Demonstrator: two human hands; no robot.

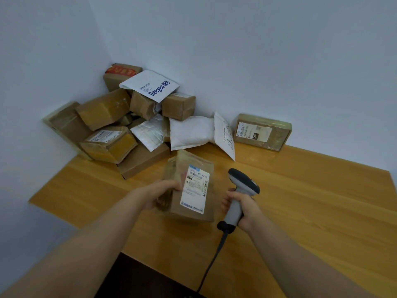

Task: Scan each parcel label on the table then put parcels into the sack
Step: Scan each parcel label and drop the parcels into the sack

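My left hand (pixel 163 193) grips the left side of a brown cardboard parcel (pixel 193 164), held above the table with its white shipping label (pixel 194 189) facing up. My right hand (pixel 242 208) holds the grey handle of a corded barcode scanner (pixel 240 190), whose dark head sits just right of the label. A heap of brown boxes (pixel 103 112) and white mailers (pixel 189 131) fills the table's far left corner. The sack is not in view.
The orange wooden table (pixel 311 201) stretches to the right. A taped brown box (pixel 263 131) with a label leans on the back wall. A white mailer (pixel 224 134) stands beside it. The scanner cable (pixel 211 261) runs off the front edge. Walls close the left and back.
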